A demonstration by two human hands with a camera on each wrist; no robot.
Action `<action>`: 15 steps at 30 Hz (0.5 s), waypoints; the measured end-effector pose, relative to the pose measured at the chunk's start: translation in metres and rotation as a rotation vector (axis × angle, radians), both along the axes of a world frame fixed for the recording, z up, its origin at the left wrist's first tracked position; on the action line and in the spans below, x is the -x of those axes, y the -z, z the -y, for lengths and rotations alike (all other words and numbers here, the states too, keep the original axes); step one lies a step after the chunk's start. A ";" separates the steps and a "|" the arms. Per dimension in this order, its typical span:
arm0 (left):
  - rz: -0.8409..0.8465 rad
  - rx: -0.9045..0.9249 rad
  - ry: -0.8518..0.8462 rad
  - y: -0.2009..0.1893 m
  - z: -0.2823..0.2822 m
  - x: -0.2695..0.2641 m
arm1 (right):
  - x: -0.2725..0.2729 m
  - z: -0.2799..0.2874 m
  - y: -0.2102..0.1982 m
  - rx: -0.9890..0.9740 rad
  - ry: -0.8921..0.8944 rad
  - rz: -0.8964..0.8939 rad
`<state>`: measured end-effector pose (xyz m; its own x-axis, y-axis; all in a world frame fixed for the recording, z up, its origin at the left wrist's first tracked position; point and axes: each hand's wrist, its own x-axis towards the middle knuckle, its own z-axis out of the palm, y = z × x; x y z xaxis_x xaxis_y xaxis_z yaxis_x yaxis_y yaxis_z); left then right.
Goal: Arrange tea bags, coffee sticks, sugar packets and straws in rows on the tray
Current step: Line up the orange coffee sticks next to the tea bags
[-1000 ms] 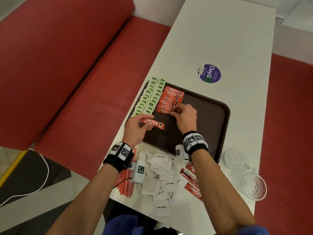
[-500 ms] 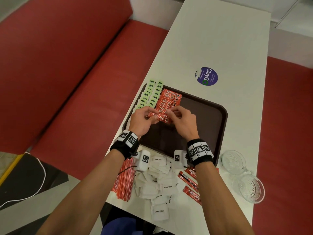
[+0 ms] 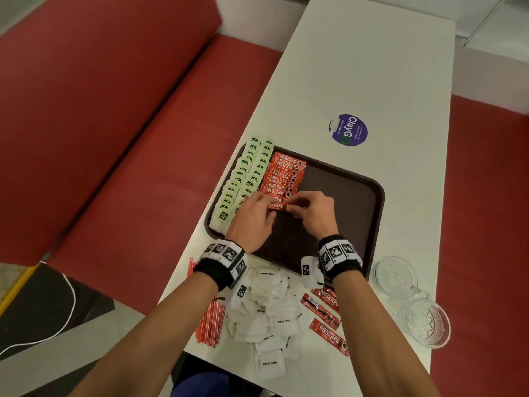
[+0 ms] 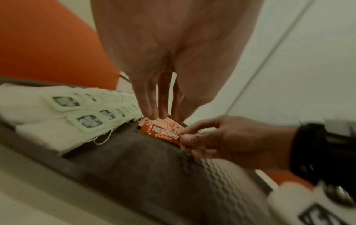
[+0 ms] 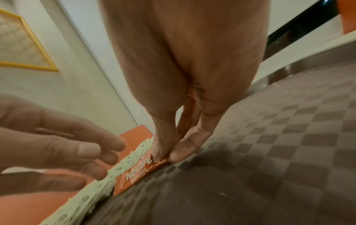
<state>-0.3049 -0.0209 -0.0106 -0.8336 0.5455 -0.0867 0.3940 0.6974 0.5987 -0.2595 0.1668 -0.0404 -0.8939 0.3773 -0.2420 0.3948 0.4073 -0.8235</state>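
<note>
A dark brown tray [image 3: 343, 196] lies on the white table. Two rows of green-tagged tea bags [image 3: 246, 179] run along its left side, with a row of red coffee sticks [image 3: 283, 176] beside them. One coffee stick [image 3: 276, 206] lies at the near end of that row. My right hand [image 3: 290, 206] pinches its right end between thumb and forefinger, seen close in the right wrist view [image 5: 165, 156]. My left hand [image 3: 264, 200] has straight fingers [image 4: 152, 112] touching the sticks' left ends. The stick's label [image 4: 163, 134] faces up.
White sugar packets [image 3: 269, 310] are heaped in front of the tray, red straws [image 3: 210, 325] to their left, loose coffee sticks [image 3: 326, 316] to their right. Two glass bowls [image 3: 398, 276] [image 3: 426, 322] stand at the right edge. A purple sticker [image 3: 347, 130] is behind the tray.
The coffee stick went from the tray's near left, where my left hand held it, up to the near end of the row. My right hand now pinches it and the left fingers have straightened.
</note>
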 end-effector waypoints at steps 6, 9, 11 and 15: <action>-0.125 0.285 0.145 0.015 -0.011 -0.013 | 0.011 0.004 0.007 -0.102 0.030 0.043; -0.134 0.326 0.155 0.018 -0.011 -0.011 | 0.012 0.004 0.007 -0.137 0.043 0.036; -0.150 0.324 0.154 0.018 -0.011 -0.010 | 0.013 0.004 0.007 -0.152 0.053 0.026; -0.161 0.307 0.132 0.019 -0.009 -0.008 | 0.015 0.008 0.006 -0.142 0.062 0.028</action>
<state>-0.2965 -0.0121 -0.0291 -0.7744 0.6178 -0.1365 0.5643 0.7720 0.2925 -0.2744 0.1591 -0.0461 -0.8615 0.4639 -0.2063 0.4446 0.4932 -0.7478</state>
